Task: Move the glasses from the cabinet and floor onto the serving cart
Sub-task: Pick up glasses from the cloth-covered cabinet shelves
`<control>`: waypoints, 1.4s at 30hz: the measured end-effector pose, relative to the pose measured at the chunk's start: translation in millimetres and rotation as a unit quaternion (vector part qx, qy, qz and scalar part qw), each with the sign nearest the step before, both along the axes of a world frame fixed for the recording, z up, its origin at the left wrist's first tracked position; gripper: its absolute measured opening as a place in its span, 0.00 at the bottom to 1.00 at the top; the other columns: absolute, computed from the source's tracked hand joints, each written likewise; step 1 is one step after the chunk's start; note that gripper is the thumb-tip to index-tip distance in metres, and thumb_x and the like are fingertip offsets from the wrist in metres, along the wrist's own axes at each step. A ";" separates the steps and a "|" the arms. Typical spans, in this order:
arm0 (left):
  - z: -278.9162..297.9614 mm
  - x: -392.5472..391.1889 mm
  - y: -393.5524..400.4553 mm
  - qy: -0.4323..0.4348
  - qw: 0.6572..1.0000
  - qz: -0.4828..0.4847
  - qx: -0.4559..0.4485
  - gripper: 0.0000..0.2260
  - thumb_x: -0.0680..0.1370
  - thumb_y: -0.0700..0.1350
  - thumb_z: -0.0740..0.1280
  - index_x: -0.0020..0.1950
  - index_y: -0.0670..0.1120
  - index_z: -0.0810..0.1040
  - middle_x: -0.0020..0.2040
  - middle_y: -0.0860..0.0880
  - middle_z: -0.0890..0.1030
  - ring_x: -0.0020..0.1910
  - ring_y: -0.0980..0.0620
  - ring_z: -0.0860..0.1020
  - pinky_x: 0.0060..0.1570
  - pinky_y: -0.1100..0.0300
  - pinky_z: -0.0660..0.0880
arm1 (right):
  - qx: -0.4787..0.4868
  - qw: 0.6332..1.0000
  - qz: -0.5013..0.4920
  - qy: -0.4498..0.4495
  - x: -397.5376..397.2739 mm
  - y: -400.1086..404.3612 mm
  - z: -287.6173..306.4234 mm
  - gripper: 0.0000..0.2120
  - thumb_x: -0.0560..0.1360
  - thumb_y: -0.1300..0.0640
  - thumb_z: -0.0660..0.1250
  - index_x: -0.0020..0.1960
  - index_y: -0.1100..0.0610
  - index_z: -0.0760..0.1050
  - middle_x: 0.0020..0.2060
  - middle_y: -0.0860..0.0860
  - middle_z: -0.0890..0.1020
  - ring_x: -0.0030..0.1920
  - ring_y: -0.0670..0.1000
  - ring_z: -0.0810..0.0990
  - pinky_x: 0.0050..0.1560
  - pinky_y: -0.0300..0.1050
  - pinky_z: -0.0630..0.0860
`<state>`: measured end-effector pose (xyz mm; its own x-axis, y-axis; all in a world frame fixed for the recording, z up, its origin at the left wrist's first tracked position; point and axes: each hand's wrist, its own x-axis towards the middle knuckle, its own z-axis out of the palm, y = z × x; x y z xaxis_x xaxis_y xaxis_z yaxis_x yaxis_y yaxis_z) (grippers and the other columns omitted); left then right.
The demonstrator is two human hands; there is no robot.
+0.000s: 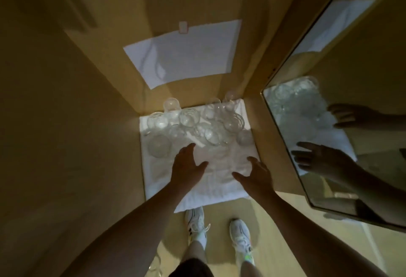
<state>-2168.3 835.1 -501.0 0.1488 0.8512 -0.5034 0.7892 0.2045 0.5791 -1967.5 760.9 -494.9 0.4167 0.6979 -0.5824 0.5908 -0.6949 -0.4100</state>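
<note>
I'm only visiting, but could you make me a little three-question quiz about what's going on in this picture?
1. True or false: the left hand grips a glass.
2. The glasses stand on: A) a white cloth B) a metal tray C) bare wood.
3. Fill in: the mirrored door at the right reflects the glasses and both ____.

Key: 1 false, both the left and the right hand are open and empty; 2 A, the white cloth; 3 hands.

Clear glasses (193, 123), seemingly upright, clustered
</note>
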 end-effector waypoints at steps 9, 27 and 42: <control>-97.2 37.7 32.9 -0.049 0.997 0.065 0.016 0.41 0.73 0.51 0.77 0.80 0.48 0.60 0.77 0.47 0.66 0.76 0.49 0.63 0.75 0.55 0.60 | 0.073 0.985 -0.153 -0.026 20.7 30.0 -94.8 0.41 0.70 0.49 0.79 0.76 0.59 0.65 0.70 0.60 0.74 0.69 0.60 0.73 0.69 0.53 0.70; -201.9 81.0 64.2 -0.133 0.974 0.095 0.158 0.45 0.60 0.49 0.84 0.73 0.44 0.69 0.63 0.49 0.79 0.61 0.52 0.77 0.58 0.72 0.72 | 0.271 0.946 -0.165 -0.060 54.4 68.4 -196.8 0.40 0.60 0.60 0.84 0.69 0.58 0.73 0.62 0.50 0.79 0.62 0.51 0.77 0.63 0.45 0.74; -68.5 22.4 -1.2 -0.060 0.988 0.072 0.123 0.40 0.58 0.51 0.84 0.65 0.53 0.69 0.55 0.58 0.78 0.54 0.56 0.78 0.48 0.67 0.70 | 0.176 0.965 -0.189 0.042 17.7 10.1 -68.8 0.43 0.61 0.55 0.85 0.71 0.54 0.70 0.59 0.53 0.81 0.56 0.53 0.80 0.56 0.40 0.73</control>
